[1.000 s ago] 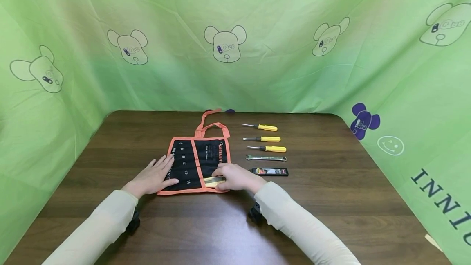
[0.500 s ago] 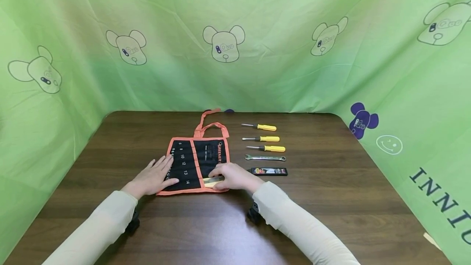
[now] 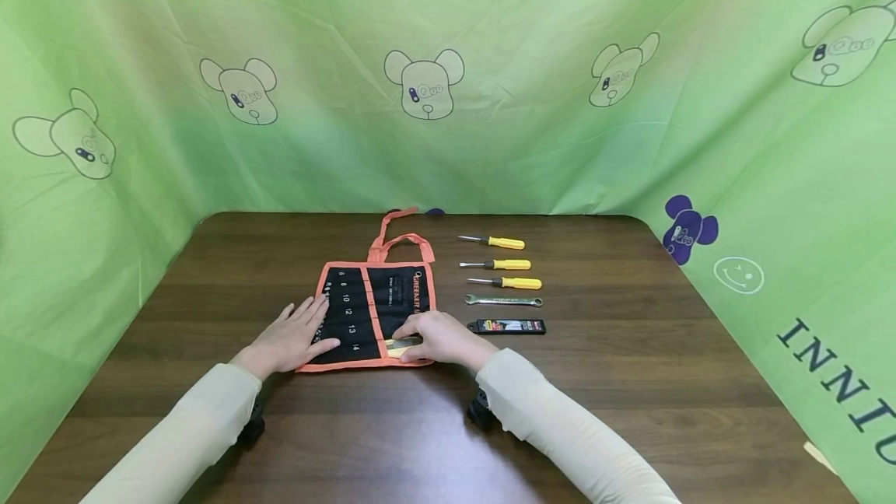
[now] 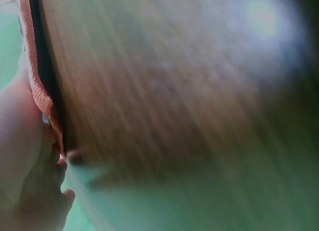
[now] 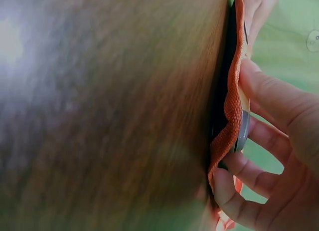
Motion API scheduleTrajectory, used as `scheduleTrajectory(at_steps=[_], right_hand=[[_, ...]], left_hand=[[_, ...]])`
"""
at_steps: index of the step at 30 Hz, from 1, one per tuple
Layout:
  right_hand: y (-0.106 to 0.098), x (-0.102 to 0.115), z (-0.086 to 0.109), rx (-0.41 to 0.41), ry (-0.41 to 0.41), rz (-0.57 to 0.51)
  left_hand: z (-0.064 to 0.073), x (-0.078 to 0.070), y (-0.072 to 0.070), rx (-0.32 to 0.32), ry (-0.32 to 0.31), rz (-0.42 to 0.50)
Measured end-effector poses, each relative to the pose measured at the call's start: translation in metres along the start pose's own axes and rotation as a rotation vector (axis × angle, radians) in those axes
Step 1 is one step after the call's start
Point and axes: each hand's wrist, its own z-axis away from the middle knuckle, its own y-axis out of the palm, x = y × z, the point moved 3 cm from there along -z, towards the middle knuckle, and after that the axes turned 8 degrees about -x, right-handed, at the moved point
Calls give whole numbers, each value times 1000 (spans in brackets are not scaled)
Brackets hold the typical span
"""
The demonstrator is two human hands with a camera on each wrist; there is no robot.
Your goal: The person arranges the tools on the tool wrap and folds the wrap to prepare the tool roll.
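A black tool pouch with orange edging and printed numbers lies spread on the table. My left hand rests on its left edge, fingers straight; the left wrist view catches this hand beside the orange trim. Over the pouch's lower right pocket, my right hand grips a yellow utility knife. In the right wrist view the thumb and fingers hold the knife, whose grey end sticks out past the wavy orange edge. The rest of the knife is hidden by the right hand and the pouch.
Right of the pouch, three yellow-handled screwdrivers lie in a column, with a combination wrench and a flat black labelled case below them. Orange straps trail from the pouch's far edge. A green curtain hangs behind the table.
My right hand has slid slightly left with the utility knife, covering more of the pocket. The left hand stays on the pouch. The head view has shifted a little.
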Motion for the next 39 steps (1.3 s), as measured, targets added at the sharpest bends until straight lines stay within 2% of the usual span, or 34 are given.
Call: scheduleTrajectory(at_steps=[10, 15, 25, 32, 39], right_hand=[[2, -1, -1, 8, 35, -18], [-7, -1, 1, -6, 58, -60], [-46, -9, 6, -169, 86, -171], [-74, -18, 14, -252, 138, -198], [-92, -31, 27, -326, 136, -235]], left_hand=[[1, -1, -1, -4, 8, 9], [1, 0, 0, -4, 5, 3], [1, -1, -3, -13, 5, 5], [1, -3, -4, -12, 4, 9], [1, -1, -2, -1, -5, 3]])
